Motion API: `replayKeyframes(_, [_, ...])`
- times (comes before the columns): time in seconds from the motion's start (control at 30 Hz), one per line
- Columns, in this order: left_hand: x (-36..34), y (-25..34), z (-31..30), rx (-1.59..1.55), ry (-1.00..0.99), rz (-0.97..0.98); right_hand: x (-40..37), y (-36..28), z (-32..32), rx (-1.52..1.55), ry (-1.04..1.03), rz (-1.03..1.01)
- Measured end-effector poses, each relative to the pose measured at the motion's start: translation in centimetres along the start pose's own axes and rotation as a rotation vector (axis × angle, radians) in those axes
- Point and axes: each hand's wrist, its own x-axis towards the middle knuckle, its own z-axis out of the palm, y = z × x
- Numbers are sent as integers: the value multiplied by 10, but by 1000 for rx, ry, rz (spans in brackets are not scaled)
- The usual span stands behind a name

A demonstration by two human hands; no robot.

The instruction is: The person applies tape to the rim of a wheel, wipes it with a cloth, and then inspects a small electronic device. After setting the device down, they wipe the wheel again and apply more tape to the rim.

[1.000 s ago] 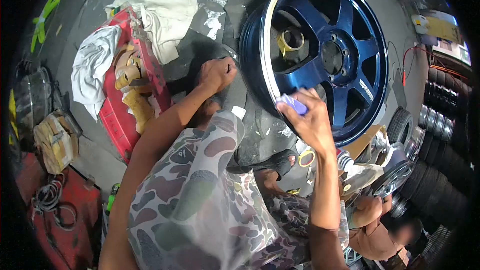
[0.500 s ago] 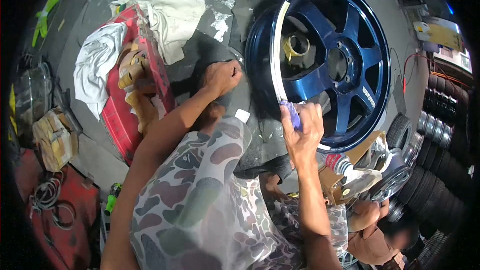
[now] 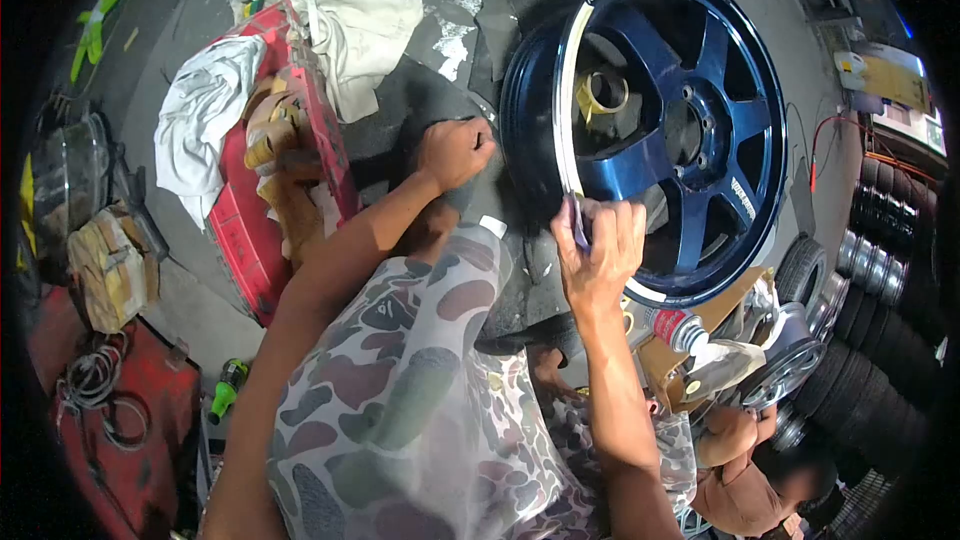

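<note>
A dark blue wheel rim (image 3: 625,175) with several spokes stands in front of me, with a bare pale band along the left of its lip. My right hand (image 3: 600,252) pinches a thin, folded purple sheet (image 3: 579,222) against the lower end of that band. What the sheet is made of, I cannot make out. Left of the rim, my left hand (image 3: 457,152) is closed in a loose fist apart from the wheel, and no object shows in it. Through the spokes a yellowish roll of tape (image 3: 602,93) is visible.
At left, a red crate (image 3: 262,265) holds tape rolls, with a white cloth (image 3: 205,120) and a cream cloth (image 3: 345,25) over its edges. A red-labelled can (image 3: 677,329) stands below the rim. Another person (image 3: 740,485) sits at lower right near stacked tires (image 3: 850,380).
My right hand has shifted slightly up and left along the lip, and the purple sheet looks narrower. The whole view has shifted a little; my left hand stays in its fist.
</note>
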Motion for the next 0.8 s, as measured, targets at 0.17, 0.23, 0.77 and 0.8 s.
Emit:
replayKeyframes(0.17, [2, 0, -1, -59, -18, 1, 31, -1, 18, 23, -2, -34])
replayKeyframes(0.23, [3, -1, -2, -48, 5, 14, 19, -1, 15, -10, -27, 19])
replayKeyframes(0.77, [3, 7, -5, -53, -46, -68, 32, -2, 15, -24, -74, -2])
replayKeyframes(0.8, [1, 5, -4, -49, -49, -66, 39, -3, 19, -21, -76, 12])
